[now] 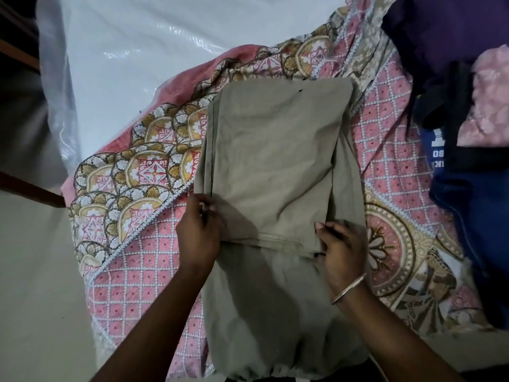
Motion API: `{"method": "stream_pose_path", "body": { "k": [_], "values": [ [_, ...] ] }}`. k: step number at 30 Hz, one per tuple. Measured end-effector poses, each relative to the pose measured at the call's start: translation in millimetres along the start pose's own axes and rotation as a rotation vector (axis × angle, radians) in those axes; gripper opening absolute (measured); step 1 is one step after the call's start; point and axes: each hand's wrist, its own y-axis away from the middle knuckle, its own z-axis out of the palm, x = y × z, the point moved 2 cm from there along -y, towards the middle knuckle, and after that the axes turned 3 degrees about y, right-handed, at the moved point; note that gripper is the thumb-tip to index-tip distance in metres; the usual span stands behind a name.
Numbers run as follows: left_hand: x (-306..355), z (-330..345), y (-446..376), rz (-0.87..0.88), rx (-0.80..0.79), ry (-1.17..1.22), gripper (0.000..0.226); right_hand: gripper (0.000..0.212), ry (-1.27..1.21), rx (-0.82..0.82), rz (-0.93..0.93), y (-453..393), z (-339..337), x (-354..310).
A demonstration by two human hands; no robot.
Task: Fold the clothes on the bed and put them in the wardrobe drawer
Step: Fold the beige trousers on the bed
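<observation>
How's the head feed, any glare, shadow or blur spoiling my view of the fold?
Head view: glare streaks the plastic-wrapped mattress; the hands cast soft shadows on the khaki trousers; left hand slightly blurred, right hand sharper; the dark clothes pile is murky; edges bow from the wide lens.

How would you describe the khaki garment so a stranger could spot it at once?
Start at the patterned pink bedspread. In its middle lies the khaki garment, folded flat. It is plain and pale, unlike the dark clothes pile at the right, and both hands touch its hem.

Dim room, glare on plastic sheet [132, 51], soft wide-angle edges
</observation>
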Motion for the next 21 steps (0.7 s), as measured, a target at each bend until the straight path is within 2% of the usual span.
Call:
{"method": "stream_pose_path", "body": {
  "k": [1, 2, 4, 6, 9, 11, 13, 17, 19, 21],
  "values": [
    [-2.7, 1.0, 1.1, -0.051, 0.000, -0.005, 0.013, 0.005, -0.006, -0.025, 0.036, 2.1, 1.3, 2.2],
    [-5.7, 2.8, 0.0, -0.101, 0.006, -0.012, 0.021, 0.008, 0.002, -0.035, 0.040, 2.1, 2.0, 2.3],
    [-8.5, 5.1, -1.3, -0.132, 0.020, -0.065, 0.041, 0.025, 0.083, -0.042, 0.011, 0.9, 2.5, 1.4],
    [-8.2, 7.0, -1.3, -0.111, 0.032, -0.129, 0.050, 0.036, 0.090, -0.044, 0.026, 0.3, 0.9, 1.8],
    [-5.6, 9.0, -5.7, -0.067, -0.006, -0.237, 0.037, 0.032, 0.070, -0.055, 0.082, 2.1, 0.8, -0.3],
    [-4.2, 8.5, -8.4, -0.057, -0.040, -0.269, 0.035, 0.018, 0.076, -0.082, 0.115, 1.8, 2.3, 0.7],
    [-6.7, 2.7, -8.7, -0.096, -0.052, -0.165, 0.037, 0.012, 0.042, -0.072, 0.134, 2.0, 1.1, 0.2],
    [-12.1, -12.3, 18.3, -0.206, -0.102, 0.199, 0.030, 0.036, 0.047, -0.097, 0.064, 15.9, -16.1, -4.7],
    [-16.7, -15.9, 46.0, -0.243, -0.137, 0.243, 0.023, 0.051, 0.079, -0.134, 0.090, 29.5, -33.4, 1.2],
    [-27.0, -17.8, 76.2, -0.280, -0.181, 0.230, 0.023, 0.053, 0.135, -0.180, 0.092, 42.9, -53.2, 9.0]
  ]
}}
